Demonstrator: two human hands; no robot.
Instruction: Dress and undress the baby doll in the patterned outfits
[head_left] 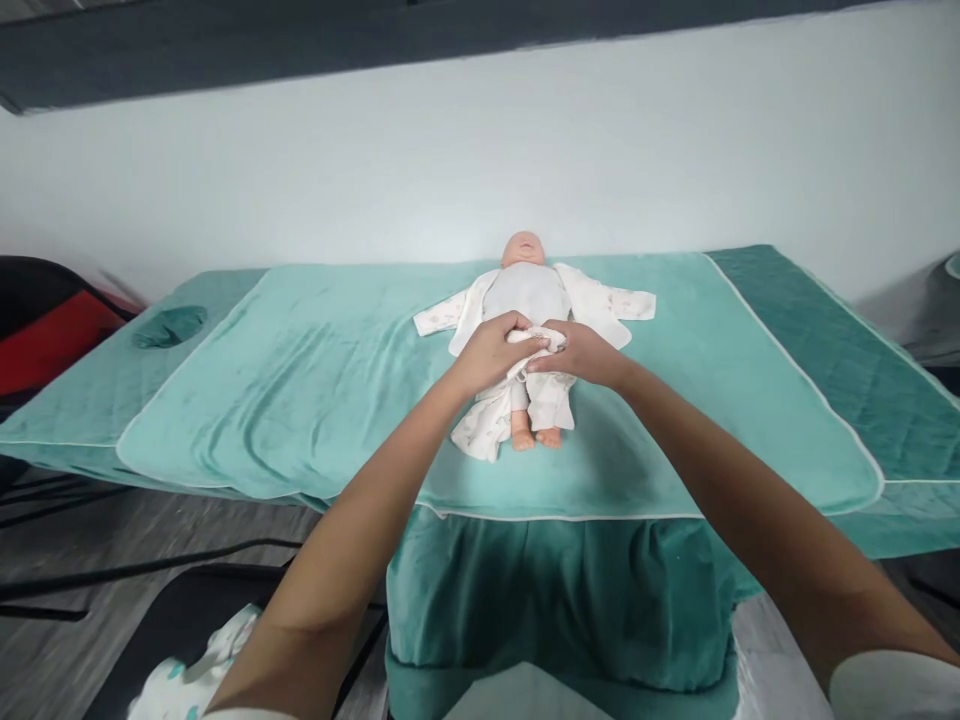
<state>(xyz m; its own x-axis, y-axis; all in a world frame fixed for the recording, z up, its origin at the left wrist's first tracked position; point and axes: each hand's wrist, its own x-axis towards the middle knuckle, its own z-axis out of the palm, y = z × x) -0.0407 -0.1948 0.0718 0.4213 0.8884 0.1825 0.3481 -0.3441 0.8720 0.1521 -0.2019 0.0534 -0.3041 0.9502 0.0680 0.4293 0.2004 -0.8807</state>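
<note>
A baby doll lies on its back on the teal cover, head toward the wall. It wears a light grey undershirt under a white patterned jacket, which is spread apart with its sleeves outstretched. My left hand and my right hand meet over the doll's lower belly. Both pinch the bunched waist of white patterned pants. One pant leg covers the doll's leg on the right; the other lies loose to the left, beside a partly bare leg. Both feet show.
The teal cover lies on a long padded table with a face hole at its left end. A white wall stands right behind. Lower left, a black chair holds a white and teal cloth.
</note>
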